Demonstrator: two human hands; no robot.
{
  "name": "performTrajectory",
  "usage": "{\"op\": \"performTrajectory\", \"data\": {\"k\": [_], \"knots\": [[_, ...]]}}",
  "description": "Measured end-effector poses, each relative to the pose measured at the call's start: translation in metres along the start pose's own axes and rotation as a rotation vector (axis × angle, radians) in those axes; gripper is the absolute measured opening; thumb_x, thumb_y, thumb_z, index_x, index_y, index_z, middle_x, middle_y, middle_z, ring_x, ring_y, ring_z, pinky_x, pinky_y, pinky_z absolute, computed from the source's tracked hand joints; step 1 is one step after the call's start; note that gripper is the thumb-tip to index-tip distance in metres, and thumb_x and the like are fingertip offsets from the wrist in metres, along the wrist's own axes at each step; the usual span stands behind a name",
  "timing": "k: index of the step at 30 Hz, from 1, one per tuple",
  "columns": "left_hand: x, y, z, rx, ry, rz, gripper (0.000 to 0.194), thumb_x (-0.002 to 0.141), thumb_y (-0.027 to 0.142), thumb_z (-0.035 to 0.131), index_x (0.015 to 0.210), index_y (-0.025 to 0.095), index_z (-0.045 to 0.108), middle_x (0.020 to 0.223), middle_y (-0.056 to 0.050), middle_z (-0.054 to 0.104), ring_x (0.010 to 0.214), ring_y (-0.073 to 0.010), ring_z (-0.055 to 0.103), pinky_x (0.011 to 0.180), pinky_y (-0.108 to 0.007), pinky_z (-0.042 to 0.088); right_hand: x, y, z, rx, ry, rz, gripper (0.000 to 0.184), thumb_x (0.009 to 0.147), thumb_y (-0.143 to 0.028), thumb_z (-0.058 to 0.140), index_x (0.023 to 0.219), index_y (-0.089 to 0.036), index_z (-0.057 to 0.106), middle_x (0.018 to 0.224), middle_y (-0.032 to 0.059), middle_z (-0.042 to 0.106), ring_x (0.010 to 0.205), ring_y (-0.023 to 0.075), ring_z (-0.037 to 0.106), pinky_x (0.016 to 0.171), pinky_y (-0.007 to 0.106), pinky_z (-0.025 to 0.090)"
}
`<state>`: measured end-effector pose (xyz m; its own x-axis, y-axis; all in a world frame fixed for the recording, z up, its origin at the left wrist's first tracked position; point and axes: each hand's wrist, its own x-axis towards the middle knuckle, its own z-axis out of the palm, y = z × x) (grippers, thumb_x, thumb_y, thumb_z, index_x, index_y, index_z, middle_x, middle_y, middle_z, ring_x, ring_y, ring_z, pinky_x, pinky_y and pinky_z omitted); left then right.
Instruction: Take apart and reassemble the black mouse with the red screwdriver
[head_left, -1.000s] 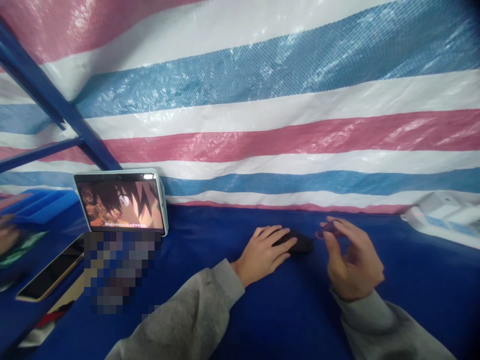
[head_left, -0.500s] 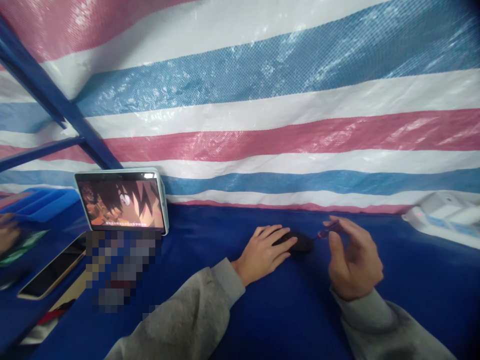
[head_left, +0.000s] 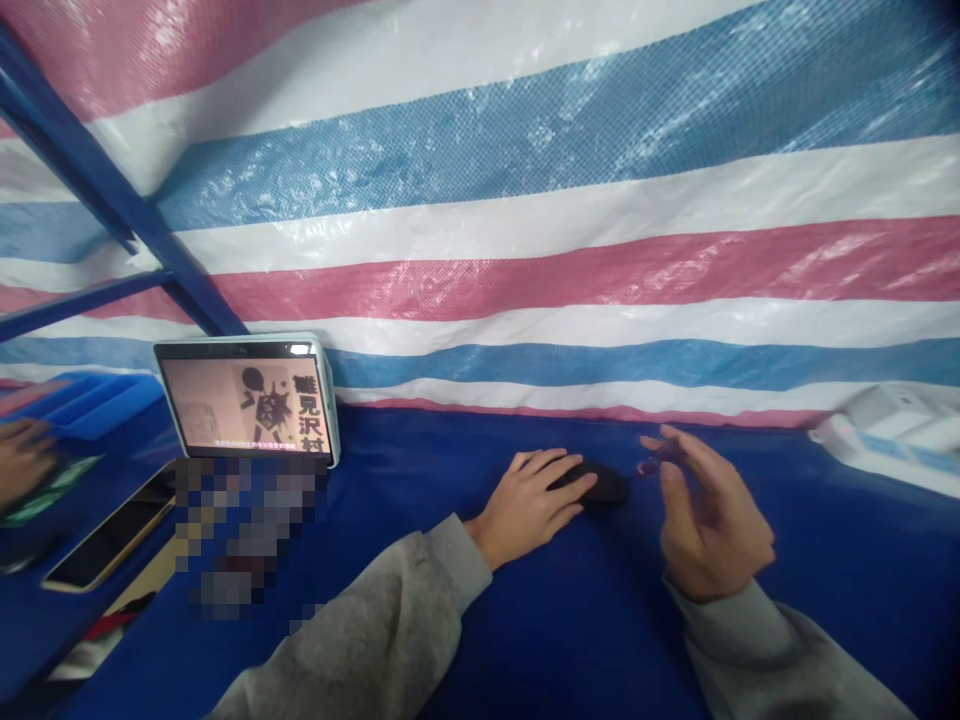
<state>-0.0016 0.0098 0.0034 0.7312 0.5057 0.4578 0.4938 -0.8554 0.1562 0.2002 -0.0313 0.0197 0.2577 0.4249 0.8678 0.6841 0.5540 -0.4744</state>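
A black computer mouse [head_left: 606, 486] lies on the blue table. My left hand [head_left: 529, 505] rests over its left end, fingers draped across the top and gripping it. To the right of the mouse, my right hand [head_left: 712, 520] is raised with thumb and fingers curled toward each other. Between its fingertips is a thin purplish strand [head_left: 646, 468], blurred and close to the mouse's right end. Whether the strand joins the mouse is too blurred to tell.
A tablet [head_left: 251, 400] playing a video leans at the back left. Nearby are a phone [head_left: 112, 525], a blue divided tray [head_left: 97, 405] and another person's hand [head_left: 22, 465]. White boxy items [head_left: 892, 435] stand at right. A striped tarp [head_left: 525, 280] hangs behind.
My left hand stays on the mouse. My right hand's fingers have shifted slightly around the strand. The tablet's picture has changed, and the other person's hand has moved a little right.
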Motion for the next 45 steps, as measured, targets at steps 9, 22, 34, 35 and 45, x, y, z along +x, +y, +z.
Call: {"op": "performTrajectory", "data": {"k": [9, 22, 34, 35, 45], "knots": [[-0.0002, -0.0009, 0.0011, 0.005, -0.005, 0.002, 0.036, 0.104, 0.035, 0.045, 0.138, 0.027, 0.053, 0.146, -0.007, 0.053, 0.137, -0.0242, 0.046, 0.105, -0.042, 0.042, 0.0012, 0.0001, -0.0005, -0.039, 0.041, -0.035, 0.038, 0.084, -0.011, 0.067, 0.120, -0.021, 0.067, 0.105, 0.0091, 0.073, 0.085, 0.0223, 0.071, 0.074, 0.042, 0.059], [-0.0009, -0.0007, 0.0012, 0.020, -0.007, 0.004, 0.036, 0.104, 0.036, 0.045, 0.138, 0.026, 0.054, 0.146, -0.006, 0.053, 0.137, -0.0238, 0.046, 0.105, -0.041, 0.043, 0.0013, -0.0018, -0.0002, 0.009, 0.004, 0.016, 0.040, 0.085, -0.010, 0.065, 0.124, -0.020, 0.063, 0.110, 0.0094, 0.072, 0.087, 0.0235, 0.073, 0.079, 0.044, 0.059], [-0.0023, 0.0000, 0.0035, 0.020, 0.016, 0.015, 0.039, 0.103, 0.030, 0.042, 0.140, 0.024, 0.051, 0.148, -0.005, 0.052, 0.137, -0.0238, 0.047, 0.104, -0.042, 0.043, 0.0005, 0.0006, 0.0001, -0.034, 0.016, -0.039, 0.050, 0.084, -0.005, 0.064, 0.131, -0.022, 0.061, 0.107, 0.0091, 0.074, 0.090, 0.0240, 0.072, 0.077, 0.043, 0.059], [-0.0022, 0.0001, 0.0035, 0.023, 0.014, 0.015, 0.039, 0.103, 0.030, 0.041, 0.141, 0.024, 0.050, 0.148, -0.005, 0.052, 0.137, -0.0235, 0.047, 0.105, -0.042, 0.042, -0.0002, 0.0016, 0.0002, -0.024, 0.014, -0.021, 0.050, 0.084, -0.006, 0.064, 0.132, -0.021, 0.060, 0.108, 0.0094, 0.074, 0.088, 0.0233, 0.073, 0.077, 0.042, 0.060], [-0.0017, 0.0000, 0.0040, 0.056, -0.010, 0.035, 0.039, 0.104, 0.031, 0.040, 0.142, 0.025, 0.048, 0.150, -0.004, 0.049, 0.139, -0.0227, 0.044, 0.106, -0.042, 0.043, 0.0014, 0.0014, 0.0002, -0.027, 0.036, -0.046, 0.048, 0.084, -0.007, 0.065, 0.129, -0.023, 0.062, 0.110, 0.0089, 0.073, 0.092, 0.0255, 0.072, 0.080, 0.046, 0.059]]}}
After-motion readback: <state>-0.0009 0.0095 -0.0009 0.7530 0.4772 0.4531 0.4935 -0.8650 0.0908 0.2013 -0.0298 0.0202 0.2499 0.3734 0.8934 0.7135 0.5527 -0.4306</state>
